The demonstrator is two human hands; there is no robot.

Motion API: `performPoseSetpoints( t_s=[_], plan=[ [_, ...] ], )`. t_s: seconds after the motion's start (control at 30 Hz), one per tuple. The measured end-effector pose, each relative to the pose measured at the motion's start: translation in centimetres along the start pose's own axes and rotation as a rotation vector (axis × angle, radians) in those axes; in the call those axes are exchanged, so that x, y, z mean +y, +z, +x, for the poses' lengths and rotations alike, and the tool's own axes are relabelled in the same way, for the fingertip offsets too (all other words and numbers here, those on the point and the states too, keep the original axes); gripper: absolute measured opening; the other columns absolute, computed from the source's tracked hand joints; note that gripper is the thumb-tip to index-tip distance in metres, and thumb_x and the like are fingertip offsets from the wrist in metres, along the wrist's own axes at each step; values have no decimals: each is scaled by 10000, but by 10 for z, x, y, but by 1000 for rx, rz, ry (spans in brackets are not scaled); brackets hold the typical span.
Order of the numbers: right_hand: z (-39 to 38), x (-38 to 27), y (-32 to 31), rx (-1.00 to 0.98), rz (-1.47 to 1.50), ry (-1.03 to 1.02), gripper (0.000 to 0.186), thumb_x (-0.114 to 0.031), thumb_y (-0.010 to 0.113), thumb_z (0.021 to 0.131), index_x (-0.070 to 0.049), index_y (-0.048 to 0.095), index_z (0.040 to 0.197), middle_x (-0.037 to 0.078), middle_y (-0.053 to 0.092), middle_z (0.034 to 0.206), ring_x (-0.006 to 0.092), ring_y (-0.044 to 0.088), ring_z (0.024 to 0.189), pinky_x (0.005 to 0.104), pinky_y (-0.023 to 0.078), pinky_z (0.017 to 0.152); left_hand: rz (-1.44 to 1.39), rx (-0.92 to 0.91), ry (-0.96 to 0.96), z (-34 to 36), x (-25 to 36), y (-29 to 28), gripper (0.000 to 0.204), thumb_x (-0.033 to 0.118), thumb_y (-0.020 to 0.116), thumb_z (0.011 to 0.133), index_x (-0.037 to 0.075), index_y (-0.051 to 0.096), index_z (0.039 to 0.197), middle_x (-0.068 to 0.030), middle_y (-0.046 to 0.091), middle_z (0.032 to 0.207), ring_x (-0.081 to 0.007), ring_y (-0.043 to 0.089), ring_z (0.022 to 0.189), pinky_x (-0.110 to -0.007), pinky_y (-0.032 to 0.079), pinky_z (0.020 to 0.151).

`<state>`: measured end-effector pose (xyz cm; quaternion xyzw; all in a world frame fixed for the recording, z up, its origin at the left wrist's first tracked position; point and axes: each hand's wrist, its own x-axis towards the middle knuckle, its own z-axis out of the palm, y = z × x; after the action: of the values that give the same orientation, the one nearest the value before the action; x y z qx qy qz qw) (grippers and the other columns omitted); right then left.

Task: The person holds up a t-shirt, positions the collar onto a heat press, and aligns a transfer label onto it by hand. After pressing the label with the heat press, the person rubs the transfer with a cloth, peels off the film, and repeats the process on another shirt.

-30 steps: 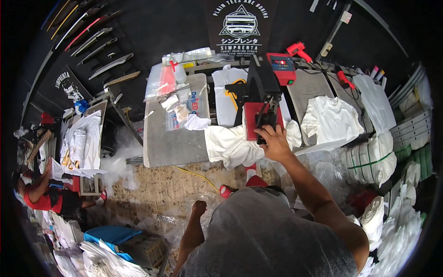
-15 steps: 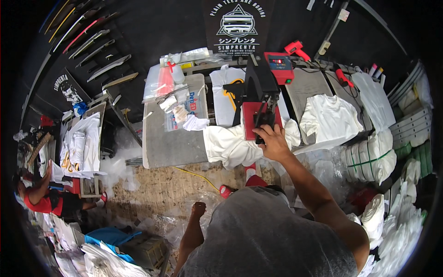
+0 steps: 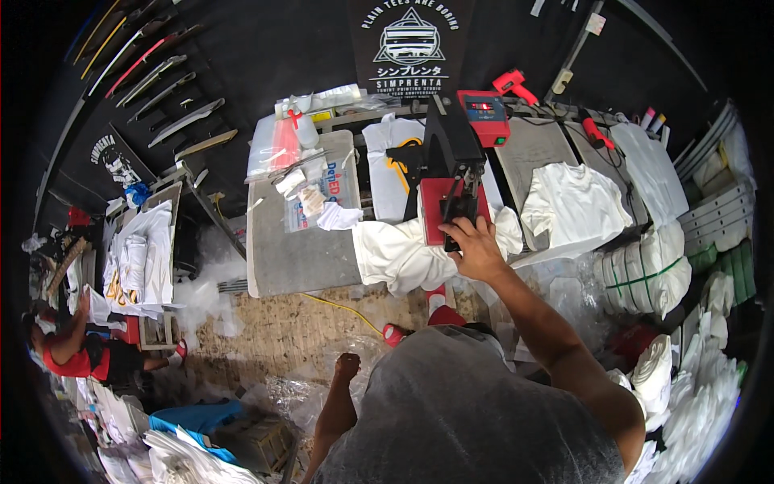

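My right hand (image 3: 477, 248) is closed around the black handle of a heat press (image 3: 453, 145), its fingers curled over the front end. The press's red plate (image 3: 433, 211) is down over a white T-shirt (image 3: 395, 252), whose cloth spreads out on both sides and hangs over the table's front edge. What lies beneath the plate is hidden. Lower down, away from the table, my left hand (image 3: 347, 365) hangs beside my body with its fingers curled in, and nothing shows in it.
A red control box (image 3: 484, 117) and a red heat gun (image 3: 514, 84) sit behind the press. Another white T-shirt (image 3: 576, 202) lies flat to the right. Plastic sheets and cloth scraps (image 3: 339, 216) cover part of the grey board (image 3: 278, 262). At far left a person in red (image 3: 72, 351) works.
My right hand stays on the press handle and my left hand still hangs down. The view has shifted very slightly; the press and T-shirt look the same.
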<state>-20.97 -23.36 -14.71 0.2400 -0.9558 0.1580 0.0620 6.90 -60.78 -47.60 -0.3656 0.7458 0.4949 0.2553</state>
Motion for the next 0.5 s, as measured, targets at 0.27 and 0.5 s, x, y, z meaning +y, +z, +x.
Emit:
performPoseSetpoints(
  t_s=[0.27,0.5],
  plan=[
    [7,-1,19,168,-188,45,505,-399,799,718,-170,676,1150,28,595,1166,332,522,1055,508,404,876,28,-34,57,13,-6,4,305,297,621,886,14,710,956,-112,756,815,-208,744,678,-351,586,603],
    [-26,-45,-122,-60,64,-116,510,-367,817,728,-110,662,1140,92,639,1184,371,624,1062,484,502,908,233,-115,309,64,-48,10,231,297,620,885,86,710,905,-125,726,748,-245,716,633,-397,582,701]
  ],
)
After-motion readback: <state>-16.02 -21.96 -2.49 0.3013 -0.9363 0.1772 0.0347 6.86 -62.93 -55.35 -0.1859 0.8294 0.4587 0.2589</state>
